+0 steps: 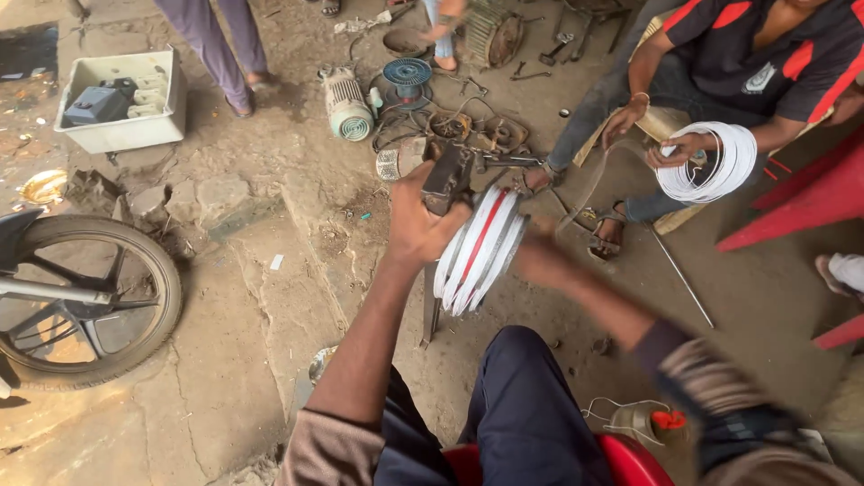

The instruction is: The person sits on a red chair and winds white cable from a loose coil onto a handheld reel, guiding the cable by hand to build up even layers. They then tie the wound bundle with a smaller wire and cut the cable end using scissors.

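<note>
At the far left of the dirt floor (252, 297), well away from me, sits an open rectangular white plastic box (121, 101) with thick walls, holding a blue-grey block-shaped item (97, 104) and some pale pieces beside it. A small white scrap that may be a label or paper (276, 262) lies flat on the cracked ground, between that box and my knees. I can see no signs or screens anywhere around me.
</note>
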